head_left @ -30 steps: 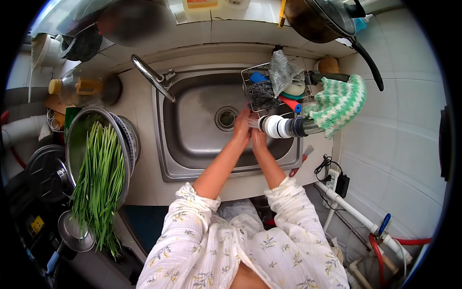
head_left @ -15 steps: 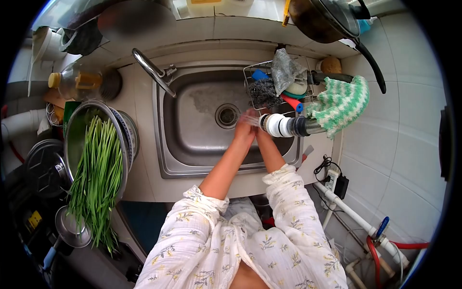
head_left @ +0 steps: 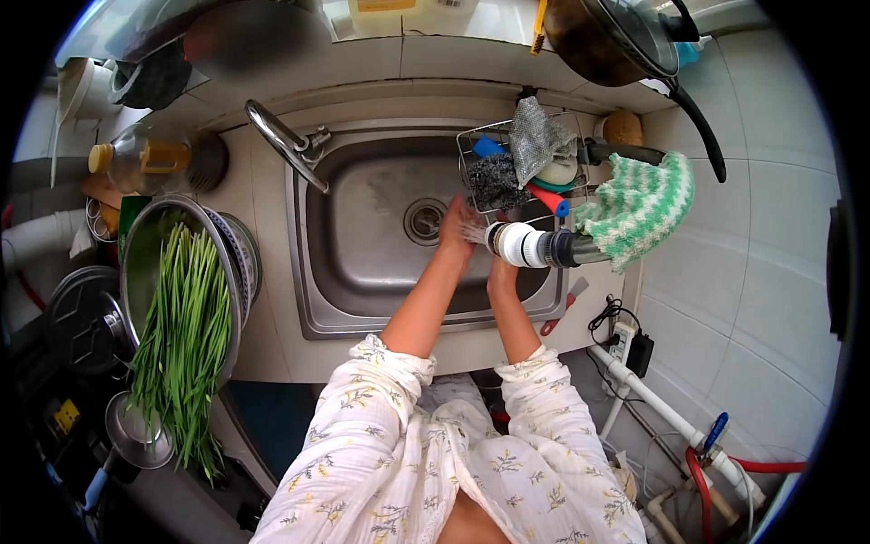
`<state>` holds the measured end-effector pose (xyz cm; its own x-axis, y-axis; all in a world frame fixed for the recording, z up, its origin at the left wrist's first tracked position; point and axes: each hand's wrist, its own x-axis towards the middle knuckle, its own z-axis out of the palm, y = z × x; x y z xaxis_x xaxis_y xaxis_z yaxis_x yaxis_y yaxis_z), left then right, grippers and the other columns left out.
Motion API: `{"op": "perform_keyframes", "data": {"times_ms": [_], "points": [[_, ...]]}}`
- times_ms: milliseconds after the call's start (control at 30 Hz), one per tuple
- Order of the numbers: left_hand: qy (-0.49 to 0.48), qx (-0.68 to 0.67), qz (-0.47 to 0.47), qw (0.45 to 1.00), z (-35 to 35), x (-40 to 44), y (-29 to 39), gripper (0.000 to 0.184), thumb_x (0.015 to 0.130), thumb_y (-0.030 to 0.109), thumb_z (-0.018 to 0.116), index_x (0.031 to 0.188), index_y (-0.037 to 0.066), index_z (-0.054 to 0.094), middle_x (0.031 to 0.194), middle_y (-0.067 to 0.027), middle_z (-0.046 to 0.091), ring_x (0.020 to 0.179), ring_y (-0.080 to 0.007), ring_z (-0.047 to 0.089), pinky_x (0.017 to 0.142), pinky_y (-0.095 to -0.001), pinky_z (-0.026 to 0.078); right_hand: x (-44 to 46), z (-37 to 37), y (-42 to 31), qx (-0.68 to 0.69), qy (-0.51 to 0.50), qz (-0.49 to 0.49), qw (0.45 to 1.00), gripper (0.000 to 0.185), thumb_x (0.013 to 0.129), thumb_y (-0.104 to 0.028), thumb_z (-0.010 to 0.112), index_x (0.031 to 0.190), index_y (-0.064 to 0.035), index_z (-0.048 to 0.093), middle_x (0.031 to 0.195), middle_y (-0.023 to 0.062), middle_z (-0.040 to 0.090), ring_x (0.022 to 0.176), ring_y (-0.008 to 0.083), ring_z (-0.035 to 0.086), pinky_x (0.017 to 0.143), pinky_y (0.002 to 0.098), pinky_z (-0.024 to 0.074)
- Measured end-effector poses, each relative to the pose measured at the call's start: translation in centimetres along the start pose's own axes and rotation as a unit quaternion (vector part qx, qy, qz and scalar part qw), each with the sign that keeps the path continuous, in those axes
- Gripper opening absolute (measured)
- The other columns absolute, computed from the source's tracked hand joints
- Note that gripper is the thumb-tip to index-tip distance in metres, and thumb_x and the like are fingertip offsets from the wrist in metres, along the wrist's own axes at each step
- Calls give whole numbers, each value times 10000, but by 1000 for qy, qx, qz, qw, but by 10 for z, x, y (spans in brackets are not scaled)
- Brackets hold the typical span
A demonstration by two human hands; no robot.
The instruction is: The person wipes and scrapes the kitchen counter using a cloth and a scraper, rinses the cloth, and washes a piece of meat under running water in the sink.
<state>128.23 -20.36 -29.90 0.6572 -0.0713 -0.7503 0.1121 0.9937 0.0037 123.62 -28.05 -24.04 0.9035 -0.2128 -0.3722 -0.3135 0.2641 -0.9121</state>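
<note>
My left hand [head_left: 456, 227] is over the sink [head_left: 362, 263], beside the drain. Water runs onto it from the white and black nozzle [head_left: 526, 245] of a tap on the right. Its fingers look stretched out, with nothing visible in them. My right hand [head_left: 501, 274] is just below and partly behind that nozzle. Its fingers are mostly hidden, so its grip cannot be made out. Close above both hands, a wire basket [head_left: 468, 136] holds a dark scrubber [head_left: 497, 179], a silvery mesh cloth [head_left: 539, 140] and a red-and-blue handled item [head_left: 549, 198].
A chrome faucet [head_left: 281, 140] stands at the sink's back left. Long green stalks [head_left: 186, 335] hang over the rim of a metal bowl [head_left: 136, 227] on the left. A green-and-white cloth [head_left: 639, 204] drapes over the tap pipe. A red-handled tool [head_left: 562, 313] lies on the right counter.
My hands have moved apart. The left has shifted slightly left and up under the water; the right has drawn back toward me, below the nozzle.
</note>
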Motion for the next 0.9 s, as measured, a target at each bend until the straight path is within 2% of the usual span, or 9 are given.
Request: {"op": "perform_keyframes", "data": {"times_ms": [133, 200, 267, 333, 467, 567, 633, 833, 900], "points": [[-40, 76, 29, 996, 0, -31, 11, 264, 908, 240, 567, 1102, 62, 542, 944, -58, 618, 821, -170, 594, 661, -335, 494, 18, -1, 19, -232, -100, -133, 958, 346, 892, -133, 551, 1226, -48, 518, 1177, 86, 562, 1083, 203, 513, 966, 335, 376], [-47, 161, 74, 983, -18, -32, 21, 252, 922, 248, 548, 1107, 78, 538, 969, -65, 624, 852, -178, 604, 685, -343, 500, 17, 0, 21, -474, -126, -296, 820, 288, 892, -134, 535, 1168, -54, 540, 1081, 87, 590, 955, 208, 565, 891, 355, 442], [-47, 263, 106, 958, -35, -41, 47, 230, 933, 266, 532, 1085, 93, 536, 974, -69, 622, 861, -185, 604, 737, -339, 498, 25, -20, 41, -246, -116, -94, 958, 284, 856, -128, 591, 1127, -51, 555, 1049, 94, 593, 961, 197, 549, 886, 349, 431], [-6, 191, 60, 980, -21, -63, 61, 204, 940, 270, 520, 1036, 92, 537, 942, -59, 622, 816, -174, 599, 716, -316, 494, 35, -30, 63, -98, -117, -11, 988, 295, 847, -116, 609, 1132, -58, 558, 1061, 69, 599, 963, 167, 550, 843, 316, 443], [19, 75, 5, 997, -8, -76, 60, 181, 941, 279, 517, 951, 99, 531, 849, -43, 618, 714, -166, 591, 659, -290, 487, 20, 1, 36, -174, -158, 5, 972, 281, 874, -105, 584, 1152, -71, 559, 1102, 20, 602, 956, 118, 559, 743, 264, 474], [-271, 53, -1, 961, -42, -51, 59, 181, 938, 286, 524, 989, 113, 539, 870, -38, 612, 754, -167, 584, 662, -296, 474, -2, 26, 12, -204, -176, 20, 963, 295, 862, -122, 599, 1146, -55, 557, 1018, 50, 607, 937, 148, 569, 766, 287, 470], [-143, 254, 41, 956, -35, -55, 63, 157, 938, 251, 519, 1026, 123, 545, 899, -33, 608, 775, -166, 577, 687, -297, 461, 3, 11, 3, -362, -189, 87, 909, 352, 820, -103, 644, 1157, -51, 555, 957, 77, 602, 917, 187, 565, 812, 316, 457], [74, 383, 158, 907, -25, -62, 93, 288, 862, 85, 527, 1149, 95, 516, 1083, -48, 581, 936, -133, 551, 791, -305, 435, 41, -34, 14, -520, -231, -324, 756, 345, 795, -83, 618, 1138, -85, 577, 900, 114, 600, 816, 289, 560, 761, 401, 452], [-21, 467, 219, 856, -21, -60, 92, 360, 823, 49, 548, 1179, 79, 497, 1141, -61, 560, 1008, -129, 533, 838, -310, 425, 41, -30, -2, -438, -311, -221, 814, 259, 835, -72, 570, 1093, -64, 556, 886, 101, 593, 824, 252, 568, 771, 406, 457]]}}
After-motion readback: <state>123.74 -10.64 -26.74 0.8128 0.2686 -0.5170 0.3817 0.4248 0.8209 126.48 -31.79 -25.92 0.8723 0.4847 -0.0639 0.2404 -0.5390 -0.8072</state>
